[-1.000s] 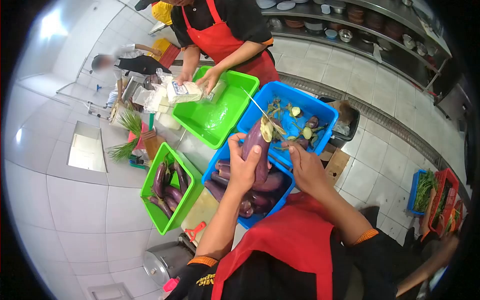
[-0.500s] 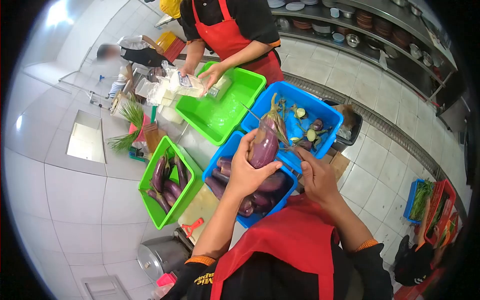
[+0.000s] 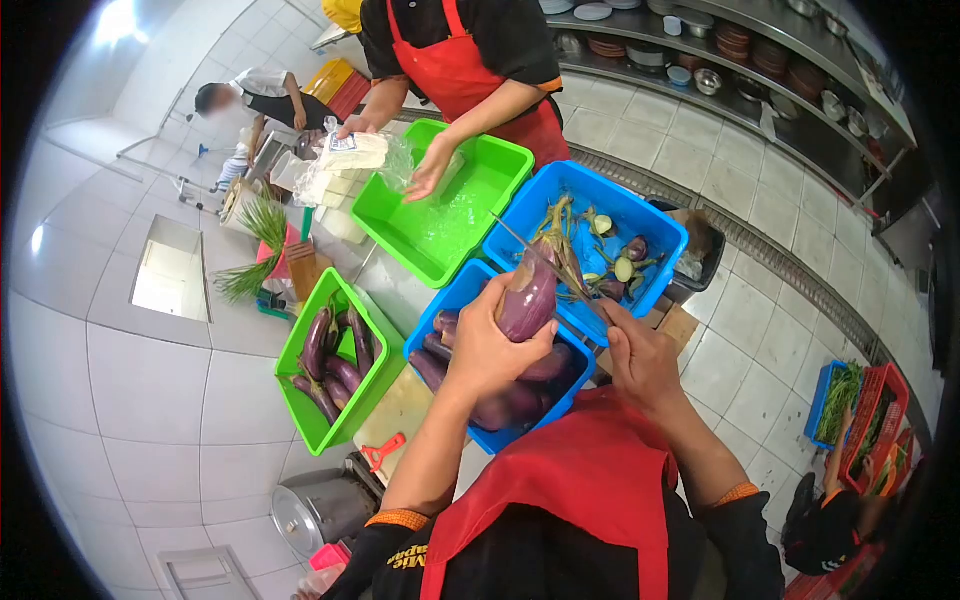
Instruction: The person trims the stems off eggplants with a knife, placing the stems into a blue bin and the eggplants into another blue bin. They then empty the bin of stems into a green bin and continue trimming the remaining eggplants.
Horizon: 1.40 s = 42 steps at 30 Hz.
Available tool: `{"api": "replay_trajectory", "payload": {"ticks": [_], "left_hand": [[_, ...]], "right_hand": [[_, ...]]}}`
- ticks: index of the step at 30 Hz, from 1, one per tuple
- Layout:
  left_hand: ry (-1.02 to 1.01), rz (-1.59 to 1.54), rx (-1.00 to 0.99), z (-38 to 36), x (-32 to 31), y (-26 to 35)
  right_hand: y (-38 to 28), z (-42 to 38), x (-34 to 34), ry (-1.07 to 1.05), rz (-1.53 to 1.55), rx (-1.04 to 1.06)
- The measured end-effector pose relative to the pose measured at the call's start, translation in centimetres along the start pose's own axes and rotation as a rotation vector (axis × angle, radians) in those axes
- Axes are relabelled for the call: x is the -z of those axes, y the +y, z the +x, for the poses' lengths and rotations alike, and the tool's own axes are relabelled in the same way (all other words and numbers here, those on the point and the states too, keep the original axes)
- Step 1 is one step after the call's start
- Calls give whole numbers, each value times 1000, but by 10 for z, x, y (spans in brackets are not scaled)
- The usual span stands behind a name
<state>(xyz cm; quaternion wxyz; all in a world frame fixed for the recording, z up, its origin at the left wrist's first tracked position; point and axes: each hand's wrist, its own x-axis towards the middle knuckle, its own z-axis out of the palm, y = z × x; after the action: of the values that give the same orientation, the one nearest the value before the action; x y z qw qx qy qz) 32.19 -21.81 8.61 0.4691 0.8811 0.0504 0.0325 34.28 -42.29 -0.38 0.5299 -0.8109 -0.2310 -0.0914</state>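
Observation:
My left hand (image 3: pixel 488 350) is wrapped round a purple eggplant (image 3: pixel 528 300), its stem end pointing away from me. In my right hand (image 3: pixel 643 362) is a knife (image 3: pixel 521 241), its blade lying across the eggplant at the stem end. Both hands are above the near blue tub (image 3: pixel 413 345), which holds several whole eggplants (image 3: pixel 430 370). Just beyond, the far blue tub (image 3: pixel 672 232) contains cut-off stems, caps and eggplant pieces (image 3: pixel 625 270).
Left stands a green tub (image 3: pixel 310 432) of eggplants, near a red peeler (image 3: pixel 383 452) on a cutting board. Across from me, a co-worker in a red apron (image 3: pixel 455 75) holds a plastic-wrapped white package (image 3: pixel 355 152) beside a green tub of water (image 3: pixel 440 272). A lidded pot (image 3: pixel 300 515) sits lower left.
The co-worker's package has moved left, and one of their hands has let go of it and opened over the green tub. My hands, the eggplant and the knife have shifted only slightly.

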Motion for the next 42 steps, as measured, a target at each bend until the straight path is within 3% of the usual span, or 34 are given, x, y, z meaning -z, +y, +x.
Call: {"api": "replay_trajectory", "payload": {"ticks": [7, 9, 10, 14, 16, 20, 29, 33, 35, 39, 40, 42], "left_hand": [[55, -43, -72, 1, -7, -17], [1, -454, 98, 2, -5, -19], [3, -363, 16, 2, -3, -15], [-43, -343, 87, 7, -4, -19], [-8, 94, -108, 6, -13, -12], [86, 319, -292, 22, -15, -24], [-57, 191, -106, 12, 2, -26], [199, 238, -69, -43, 27, -72], [330, -393, 187, -81, 45, -94], [683, -722, 314, -158, 62, -116], [799, -854, 460, -198, 66, -133], [873, -933, 507, -231, 62, -150]], "right_hand": [[-2, 1, -4, -60, -13, -95], [-3, 2, -3, -100, 23, -114], [-4, 2, -1, -111, -4, -124], [-13, 10, 6, -165, -87, -201], [-8, 22, 6, -173, -49, -226], [0, 30, 13, -227, 79, -288], [-6, 6, 12, -198, -25, -188], [-12, -4, -14, -304, 21, -129], [-24, -1, -32, -293, 23, -24], [-67, 2, -68, -519, 77, 104], [-85, -8, -90, -618, 90, 252], [-112, -17, -109, -781, 51, 314]]}}
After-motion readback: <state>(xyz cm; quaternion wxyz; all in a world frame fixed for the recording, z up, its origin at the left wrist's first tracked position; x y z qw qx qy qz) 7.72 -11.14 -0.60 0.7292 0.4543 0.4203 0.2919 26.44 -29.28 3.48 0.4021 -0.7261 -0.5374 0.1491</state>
